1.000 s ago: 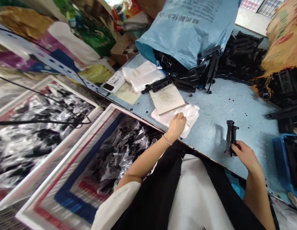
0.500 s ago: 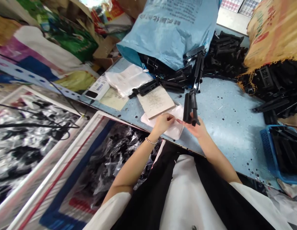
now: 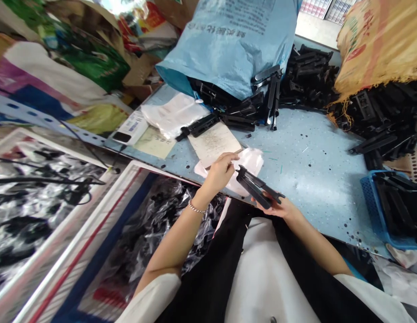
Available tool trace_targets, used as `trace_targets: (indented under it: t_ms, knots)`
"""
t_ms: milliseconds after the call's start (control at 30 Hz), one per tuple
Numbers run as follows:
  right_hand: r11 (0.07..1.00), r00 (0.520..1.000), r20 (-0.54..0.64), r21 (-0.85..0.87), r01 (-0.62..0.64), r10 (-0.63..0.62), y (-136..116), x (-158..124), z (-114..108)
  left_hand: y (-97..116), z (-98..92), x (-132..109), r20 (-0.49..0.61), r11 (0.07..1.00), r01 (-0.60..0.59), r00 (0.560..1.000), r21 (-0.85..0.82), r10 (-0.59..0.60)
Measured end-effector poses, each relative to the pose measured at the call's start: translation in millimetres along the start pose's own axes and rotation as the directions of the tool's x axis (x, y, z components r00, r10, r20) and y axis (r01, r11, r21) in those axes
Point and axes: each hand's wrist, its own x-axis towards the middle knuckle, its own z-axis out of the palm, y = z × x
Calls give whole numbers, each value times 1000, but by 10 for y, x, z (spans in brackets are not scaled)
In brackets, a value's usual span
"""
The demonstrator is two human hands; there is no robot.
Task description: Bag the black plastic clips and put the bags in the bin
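Observation:
My right hand (image 3: 278, 207) is closed around a long black plastic part (image 3: 257, 186) with two parallel bars, tilted so that its far end points up and left. My left hand (image 3: 221, 170) is pinched at the near right edge of the pale board (image 3: 213, 143), with its fingertips on a thin clear plastic bag (image 3: 253, 159). Flat bags of the same kind lie partly under the board and beneath the black part. The left fingertips are close to the part's far end but apart from it.
A blue sack (image 3: 228, 40) spills black parts onto the blue table (image 3: 305, 179). An orange sack (image 3: 379, 45) and a blue basket (image 3: 371, 202) of black parts are on the right. Below the left edge stands a crate (image 3: 127, 224) of bagged pieces.
My right hand has drawn back toward me and turned the black part from upright to slanting left. My left hand has shifted slightly left, and the bag's right side now looks raised and crumpled.

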Motion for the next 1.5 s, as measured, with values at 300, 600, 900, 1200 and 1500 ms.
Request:
trace_targets:
  t_ms: [300, 600, 900, 1200, 1500]
  knots:
    - [962, 956, 280, 225, -153, 86, 14, 283, 19, 114, 32, -197, 50, 978, -187, 982, 95, 183]
    - [968, 948, -205, -117, 224, -244, -37, 426, 223, 687, 203, -613, 144, 936, -289, 936, -199, 320]
    - [947, 979, 141, -263, 183, -150, -197, -80, 381, 330, -952, -1152, 131, 992, 15, 991, 129, -32]
    - [912, 835, -400, -315, 262, -378, -243, 4, -393, -1076, -1066, -1190, -2, 801, 381, 904, 462, -428]
    - [617, 609, -401, -763, 192, -685, -1042, 138, -1298, 213, -162, 1043, 33, 951, -249, 968, 184, 247]
